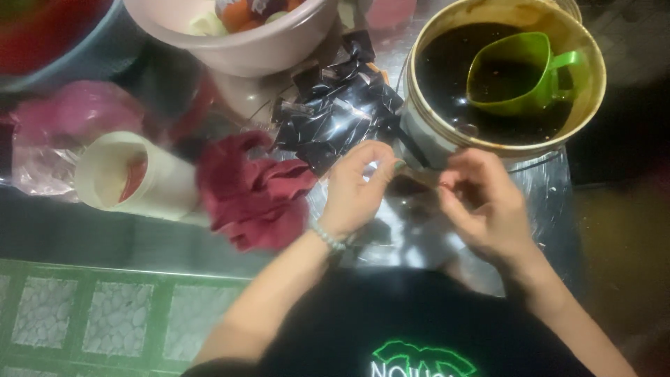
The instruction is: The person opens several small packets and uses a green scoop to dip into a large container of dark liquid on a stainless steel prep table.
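Glossy clear plastic bag (412,209) pinched between left hand (356,188) and right hand (485,206).

Black shirt, green print; beaded bracelet (328,237), left wrist.

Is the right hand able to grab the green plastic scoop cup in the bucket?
Probably yes. The right hand sits just in front of the round bucket, and the green plastic scoop cup floats uncovered in dark liquid with its handle free. The fingers seem busy, though.
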